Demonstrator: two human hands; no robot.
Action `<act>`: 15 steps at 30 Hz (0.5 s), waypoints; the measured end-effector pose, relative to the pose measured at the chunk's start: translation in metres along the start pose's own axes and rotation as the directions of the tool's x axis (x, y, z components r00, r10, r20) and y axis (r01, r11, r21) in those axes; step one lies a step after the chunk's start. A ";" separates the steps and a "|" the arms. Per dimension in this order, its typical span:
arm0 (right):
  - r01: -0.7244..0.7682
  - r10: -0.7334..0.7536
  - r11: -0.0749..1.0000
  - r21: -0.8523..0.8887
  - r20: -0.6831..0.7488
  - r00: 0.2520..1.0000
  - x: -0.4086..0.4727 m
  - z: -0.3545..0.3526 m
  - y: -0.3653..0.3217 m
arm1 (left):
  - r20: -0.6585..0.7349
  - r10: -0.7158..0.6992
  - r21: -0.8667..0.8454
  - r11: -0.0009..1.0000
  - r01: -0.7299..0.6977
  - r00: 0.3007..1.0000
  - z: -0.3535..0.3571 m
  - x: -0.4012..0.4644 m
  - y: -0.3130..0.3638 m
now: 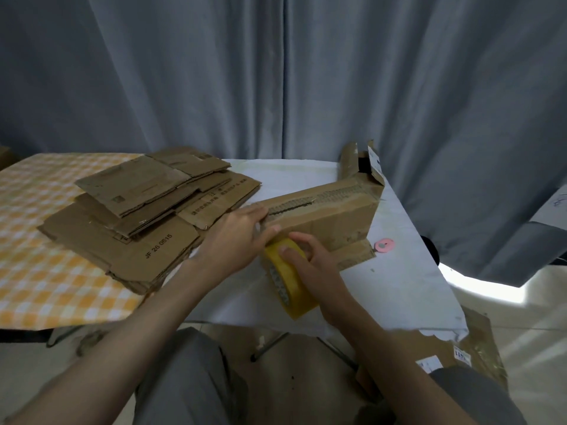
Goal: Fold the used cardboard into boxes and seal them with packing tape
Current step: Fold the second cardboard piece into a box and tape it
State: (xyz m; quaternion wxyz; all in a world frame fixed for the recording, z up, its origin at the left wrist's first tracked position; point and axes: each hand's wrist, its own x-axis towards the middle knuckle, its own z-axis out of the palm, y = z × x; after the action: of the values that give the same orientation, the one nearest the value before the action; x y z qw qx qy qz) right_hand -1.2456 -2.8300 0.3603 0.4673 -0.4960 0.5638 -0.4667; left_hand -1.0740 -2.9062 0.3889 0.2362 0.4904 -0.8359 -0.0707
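1. A stack of flattened cardboard [138, 216] lies on the left half of the worktop [408, 265], over the yellow-checked cloth [36, 240], its corner reaching toward the worktop's near edge. It looks like the supply waiting to be folded, kept beside the work but apart from it. The front sheet is printed "JF 26 0615"; Chinese characters run along another sheet, too small to read.

2. The left hand [236, 237] rests on the near left end of the folded box [325, 216], fingers spread over the top seam and thumb hooked on the near face. My reading is that it pins the flaps shut and steadies the box so tape can start there.

3. The tape roll [288, 280], yellowish, stands on edge against the near face of the box, close to the worktop's near edge. The right hand [313, 265] clamps it, fingers curled over its rim, thumb on the side. The roll touches the box just below the left hand's fingers, which suggests the free end is being stuck down; the tape end itself is hidden.

4. The box lies lengthwise on the white sheet, running toward the far right corner, where its end flaps [362, 164] stand open and untaped. The top seam shows old torn tape.

5. A small pink disc [383, 244] lies just right of the box.

6. On the floor at right, another piece of cardboard [472, 348] carries white labels, unreadable.
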 end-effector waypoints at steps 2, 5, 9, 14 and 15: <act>0.010 -0.010 1.000 0.000 -0.004 1.000 0.008 0.002 -0.001 | 0.069 0.000 0.085 0.996 -0.006 0.998 0.004 0.004 -0.005; -0.006 0.006 1.000 0.001 -0.003 1.000 0.018 0.005 -0.003 | 0.166 -0.028 0.140 0.990 0.005 0.986 0.002 0.016 -0.010; -0.012 0.011 0.999 0.040 0.018 1.000 0.024 0.008 -0.003 | 0.349 -0.108 0.153 0.987 0.057 0.931 -0.006 0.032 -0.017; -0.054 0.049 0.997 0.054 0.091 0.995 0.019 0.009 0.002 | 0.412 -0.147 0.201 0.977 0.068 0.899 -0.009 0.030 -0.018; -0.067 0.062 0.996 0.053 0.090 0.994 0.017 0.008 0.001 | 0.426 -0.156 0.200 0.977 0.075 0.891 -0.010 0.030 -0.018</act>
State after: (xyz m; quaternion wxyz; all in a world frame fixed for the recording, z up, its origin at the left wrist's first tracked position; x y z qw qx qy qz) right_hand -1.2387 -2.8475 0.3568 0.5200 -0.4846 0.5451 -0.4445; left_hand -1.0676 -2.9393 0.4013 -0.0080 0.5298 -0.8398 -0.1182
